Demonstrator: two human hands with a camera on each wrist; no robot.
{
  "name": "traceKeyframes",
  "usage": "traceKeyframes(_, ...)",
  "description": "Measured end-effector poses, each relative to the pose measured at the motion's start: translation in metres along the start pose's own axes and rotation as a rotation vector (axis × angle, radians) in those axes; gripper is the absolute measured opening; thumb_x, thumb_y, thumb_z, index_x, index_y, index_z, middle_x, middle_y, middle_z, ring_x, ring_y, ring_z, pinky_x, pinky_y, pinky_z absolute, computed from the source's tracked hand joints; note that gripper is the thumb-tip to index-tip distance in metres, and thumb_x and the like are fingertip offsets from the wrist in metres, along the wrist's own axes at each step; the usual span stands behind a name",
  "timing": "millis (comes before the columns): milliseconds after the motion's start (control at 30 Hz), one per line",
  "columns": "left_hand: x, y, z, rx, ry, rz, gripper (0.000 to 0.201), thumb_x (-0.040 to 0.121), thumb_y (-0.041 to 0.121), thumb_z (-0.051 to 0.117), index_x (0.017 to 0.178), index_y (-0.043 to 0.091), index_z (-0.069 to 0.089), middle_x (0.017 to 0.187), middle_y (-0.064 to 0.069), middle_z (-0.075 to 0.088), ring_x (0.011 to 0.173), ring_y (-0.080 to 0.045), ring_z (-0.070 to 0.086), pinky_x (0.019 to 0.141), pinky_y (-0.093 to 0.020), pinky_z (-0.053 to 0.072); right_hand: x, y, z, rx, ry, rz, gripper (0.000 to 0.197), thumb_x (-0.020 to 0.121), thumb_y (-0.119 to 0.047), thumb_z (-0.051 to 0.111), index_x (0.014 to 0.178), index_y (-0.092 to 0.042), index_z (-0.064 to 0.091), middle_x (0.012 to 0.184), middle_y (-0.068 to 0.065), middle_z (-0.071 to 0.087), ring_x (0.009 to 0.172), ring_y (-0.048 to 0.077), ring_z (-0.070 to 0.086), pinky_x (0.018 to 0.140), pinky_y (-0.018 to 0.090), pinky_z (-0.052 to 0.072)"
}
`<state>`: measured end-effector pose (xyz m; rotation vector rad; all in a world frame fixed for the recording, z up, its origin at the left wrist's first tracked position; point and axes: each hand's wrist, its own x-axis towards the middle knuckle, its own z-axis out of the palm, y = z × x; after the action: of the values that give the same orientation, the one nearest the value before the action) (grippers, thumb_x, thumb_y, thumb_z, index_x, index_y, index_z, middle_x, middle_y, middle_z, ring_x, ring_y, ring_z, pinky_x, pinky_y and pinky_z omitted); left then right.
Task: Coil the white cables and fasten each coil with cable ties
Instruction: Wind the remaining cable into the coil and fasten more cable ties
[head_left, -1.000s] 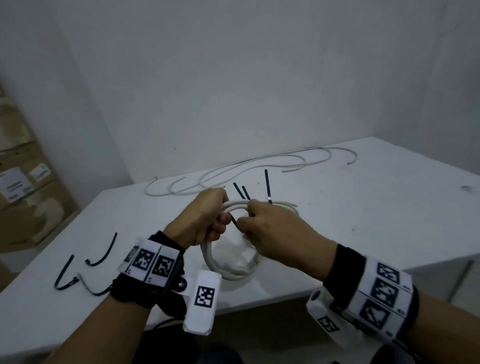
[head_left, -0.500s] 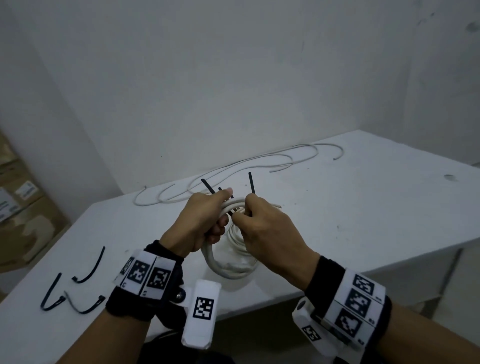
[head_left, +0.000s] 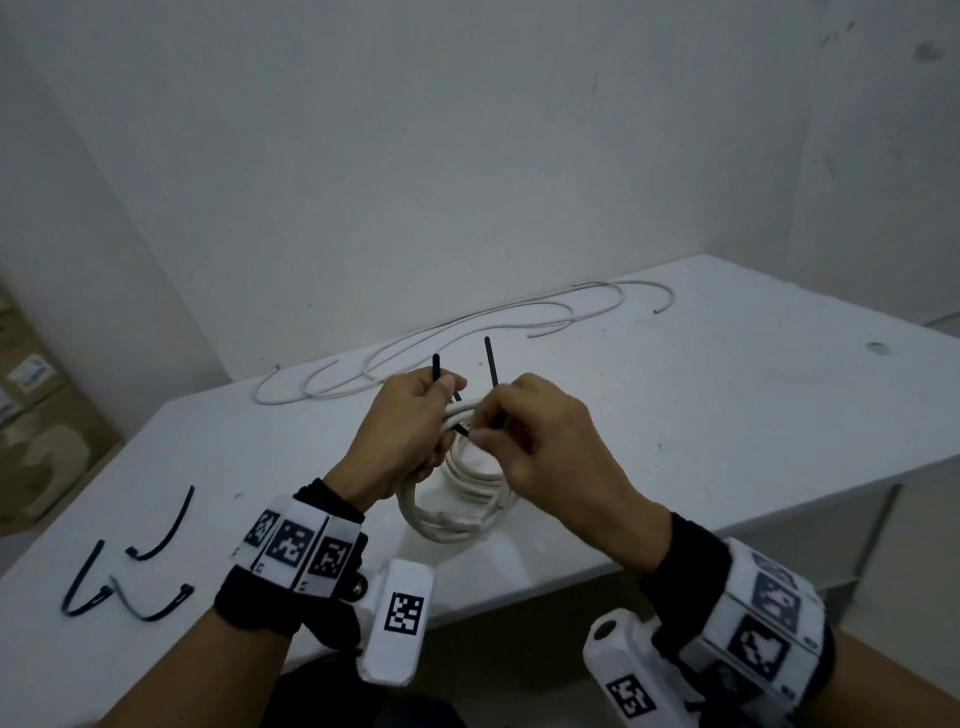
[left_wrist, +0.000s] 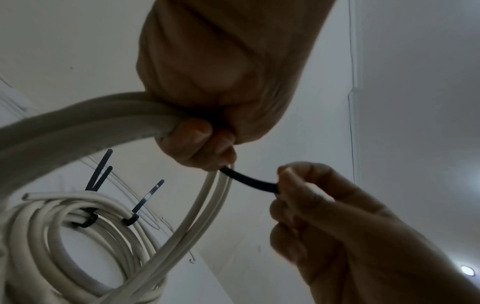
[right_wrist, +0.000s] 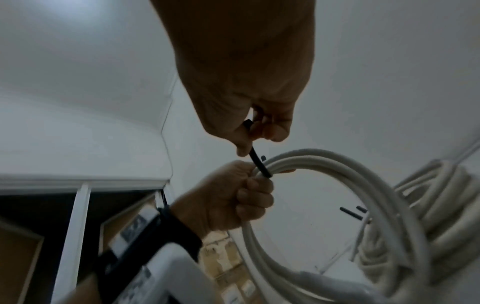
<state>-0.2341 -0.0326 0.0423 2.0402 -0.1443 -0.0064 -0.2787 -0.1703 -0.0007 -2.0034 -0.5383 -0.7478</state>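
Raised slightly: left hand (head_left: 410, 431) grips white coil (head_left: 457, 512), right hand (head_left: 540, 441) pinches black tie (left_wrist: 249, 182)

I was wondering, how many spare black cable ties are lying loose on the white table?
3, all at the table's near left corner: one curved tie farthest from the edge, one bent tie leftmost, one wavy tie beside it, their ends touching. Others may lie outside the view.

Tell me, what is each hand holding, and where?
Left hand grips the white cable coil at its top; right hand pinches the black cable tie by its end.
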Motion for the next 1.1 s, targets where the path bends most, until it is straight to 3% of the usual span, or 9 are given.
traceKeyframes(100, -0.002, 0.000, 0.006, 0.040, 0.010, 0.068, 0.027, 0.102, 0.027, 0.040, 0.106, 0.015, 0.063, 0.051, -0.005, 0.049, 0.034, -0.012, 0.040, 0.036, -0.021, 0.030, 0.013, -0.005, -0.005, 0.403, 0.145, 0.262, 0.027, 0.080, -0.006, 0.072, 0.093, -0.023, 0.056, 0.069, -0.003, 0.056, 0.061, 0.004, 0.053, 0.063, 0.017, 0.047)
traceKeyframes(133, -0.003, 0.001, 0.008, 0.056, 0.010, 0.089, 0.027, 0.102, 0.027, 0.040, 0.105, 0.015, 0.064, 0.052, -0.005, 0.049, 0.034, -0.011, 0.040, 0.036, -0.021, 0.031, 0.017, -0.006, -0.004, 0.537, 0.186, 0.337, 0.029, 0.080, -0.005, 0.072, 0.094, -0.023, 0.054, 0.069, -0.002, 0.056, 0.064, 0.007, 0.055, 0.065, 0.022, 0.050)
traceKeyframes(233, -0.005, 0.002, 0.011, 0.115, 0.002, 0.136, 0.028, 0.102, 0.029, 0.040, 0.102, 0.014, 0.063, 0.054, -0.003, 0.048, 0.033, -0.006, 0.042, 0.035, -0.021, 0.032, 0.027, -0.004, 0.002, 0.702, 0.249, 0.396, 0.023, 0.079, 0.003, 0.070, 0.089, -0.015, 0.059, 0.077, 0.001, 0.062, 0.071, 0.008, 0.060, 0.068, 0.020, 0.051)
traceKeyframes(400, -0.007, 0.003, 0.012, 0.224, -0.004, 0.197, 0.029, 0.102, 0.031, 0.037, 0.101, 0.018, 0.064, 0.051, 0.003, 0.049, 0.035, -0.005, 0.043, 0.038, -0.021, 0.033, 0.031, 0.000, 0.005, 0.587, 0.204, 0.267, 0.021, 0.083, 0.004, 0.065, 0.091, -0.016, 0.064, 0.085, -0.002, 0.066, 0.081, 0.011, 0.064, 0.077, 0.024, 0.054)
traceKeyframes(567, -0.007, 0.004, 0.013, 0.312, 0.013, 0.251, 0.030, 0.102, 0.031, 0.037, 0.101, 0.016, 0.063, 0.053, 0.000, 0.051, 0.037, -0.008, 0.042, 0.043, -0.024, 0.033, 0.033, 0.006, 0.004, 0.549, 0.191, 0.255, 0.019, 0.086, 0.004, 0.061, 0.093, -0.014, 0.063, 0.085, -0.001, 0.066, 0.080, 0.014, 0.064, 0.078, 0.029, 0.055)
traceKeyframes(833, -0.008, 0.006, 0.016, 0.378, 0.032, 0.284, 0.032, 0.103, 0.034, 0.037, 0.098, 0.016, 0.063, 0.055, 0.001, 0.054, 0.037, -0.006, 0.042, 0.041, -0.022, 0.033, 0.032, 0.015, 0.000, 0.442, 0.151, 0.226, 0.026, 0.088, 0.001, 0.058, 0.091, -0.024, 0.062, 0.083, -0.002, 0.068, 0.080, 0.015, 0.067, 0.081, 0.038, 0.056)
traceKeyframes(967, -0.009, 0.008, 0.019, 0.444, 0.038, 0.296, 0.030, 0.103, 0.026, 0.036, 0.094, 0.015, 0.062, 0.059, 0.003, 0.054, 0.046, -0.010, 0.045, 0.045, -0.024, 0.033, 0.031, 0.018, -0.003, 0.306, 0.139, 0.185, 0.019, 0.087, -0.001, 0.060, 0.096, -0.017, 0.066, 0.077, -0.010, 0.066, 0.073, 0.007, 0.065, 0.076, 0.031, 0.056)
traceKeyframes(1100, -0.010, 0.009, 0.022, 0.483, 0.035, 0.298, 0.030, 0.102, 0.020, 0.036, 0.090, 0.011, 0.063, 0.060, 0.001, 0.054, 0.052, -0.015, 0.048, 0.049, -0.026, 0.035, 0.032, 0.019, -0.008, 0.208, 0.129, 0.156, 0.015, 0.085, -0.004, 0.065, 0.099, -0.009, 0.069, 0.074, -0.017, 0.063, 0.069, -0.001, 0.064, 0.067, 0.010, 0.049)
